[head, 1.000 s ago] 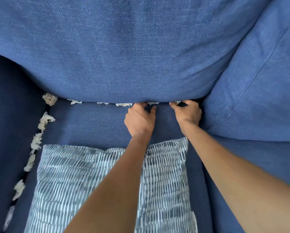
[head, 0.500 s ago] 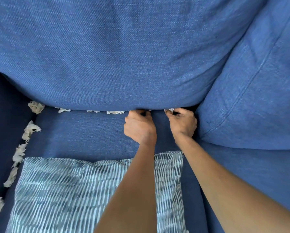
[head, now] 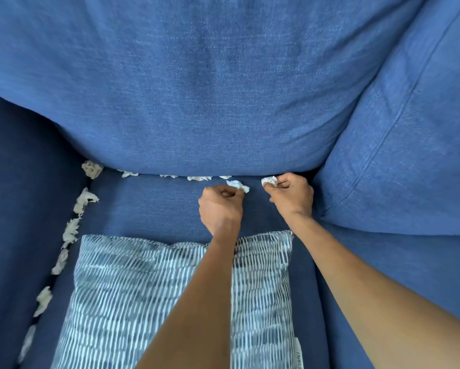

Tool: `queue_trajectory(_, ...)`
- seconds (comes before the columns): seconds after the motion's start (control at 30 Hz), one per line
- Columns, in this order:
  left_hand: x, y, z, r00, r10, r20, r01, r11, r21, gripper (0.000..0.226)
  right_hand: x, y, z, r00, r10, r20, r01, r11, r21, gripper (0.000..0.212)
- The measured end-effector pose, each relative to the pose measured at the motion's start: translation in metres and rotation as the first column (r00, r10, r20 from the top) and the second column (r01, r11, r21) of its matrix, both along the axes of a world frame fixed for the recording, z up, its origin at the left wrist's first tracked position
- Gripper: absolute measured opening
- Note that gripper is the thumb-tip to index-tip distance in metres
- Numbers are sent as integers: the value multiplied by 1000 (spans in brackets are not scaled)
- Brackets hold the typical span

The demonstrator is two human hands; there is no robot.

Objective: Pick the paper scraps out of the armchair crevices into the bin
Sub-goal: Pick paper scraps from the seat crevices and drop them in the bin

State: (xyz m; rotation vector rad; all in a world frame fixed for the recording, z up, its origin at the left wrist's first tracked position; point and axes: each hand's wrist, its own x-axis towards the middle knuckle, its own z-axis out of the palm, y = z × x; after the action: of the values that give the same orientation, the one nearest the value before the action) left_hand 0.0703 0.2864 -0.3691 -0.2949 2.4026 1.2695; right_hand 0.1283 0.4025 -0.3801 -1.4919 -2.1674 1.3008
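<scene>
Left grip: the left hand (head: 219, 209) is curled closed, pinching a crumpled white paper scrap (head: 238, 185) that sticks out past its knuckles, clear of the seam.
Right grip: the right hand (head: 290, 197) is closed on a second small white paper wad (head: 269, 181), held at its fingertips just beside the back crevice.
Nearby scraps: more torn white bits (head: 199, 178) sit wedged in the seam between the blue fabric back cushion (head: 210, 89) and the blue seat cushion (head: 149, 206), running leftward from the left hand; that hand is the nearer one.
Side row: a long line of beige crumpled scraps (head: 70, 230) follows the left armrest crevice, front to back, well apart from both hands.
Corner: a larger wad (head: 91, 169) sits where the two seams meet.
Pillow: a striped blue-and-white throw pillow (head: 154, 296) lies under both forearms.
Bin: not in view; its direction cannot be told.
</scene>
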Motion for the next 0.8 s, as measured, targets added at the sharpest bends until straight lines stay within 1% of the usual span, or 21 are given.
queue_trajectory(0.07, -2, -9, 11, 1000, -22, 15, 22, 1000, -20, 10, 1, -3, 11, 998, 59, 11, -59, 998, 16, 16)
queue_trajectory(0.13, -7, -22, 21, 999, -35, 4, 36, 998, -44, 13, 0, -8, 23, 993, 115, 30, -116, 991, 63, 14)
queue_trajectory(0.2, -12, -39, 31, 999, -30, -25, 28, 998, -62, 18, -2, -15, 35, 983, 175, 53, -180, 979, 100, 13)
queue_trajectory(0.3, -19, -69, 47, 997, -20, -78, 13, 996, -89, 17, -5, -32, 50, 967, 248, 58, -254, 960, 121, 13)
queue_trajectory(0.47, -19, -128, 73, 986, 34, -164, -55, 991, -121, 19, -6, -76, 67, 942, 335, 11, -330, 921, 209, 14)
queue_trajectory(0.57, -12, -175, 83, 974, 78, -214, -96, 993, -73, 15, -11, -113, 73, 913, 408, -20, -387, 880, 276, 15)
queue_trajectory(0.63, -1, -208, 88, 951, 134, -280, -147, 989, -29, 13, -11, -140, 76, 895, 445, -43, -407, 850, 333, 12)
queue_trajectory(0.7, 11, -241, 95, 904, 208, -372, -224, 975, 3, 22, -9, -172, 80, 871, 486, -69, -422, 813, 402, 15)
queue_trajectory(0.73, 19, -256, 99, 888, 234, -396, -254, 967, 2, 28, -6, -187, 83, 862, 501, -72, -425, 794, 434, 16)
queue_trajectory(0.77, 28, -272, 103, 879, 246, -409, -274, 962, -11, 29, 0, -204, 86, 850, 522, -74, -434, 772, 464, 19)
queue_trajectory(0.8, 39, -289, 107, 875, 247, -416, -284, 958, -30, 24, 7, -221, 90, 833, 549, -74, -449, 747, 490, 21)
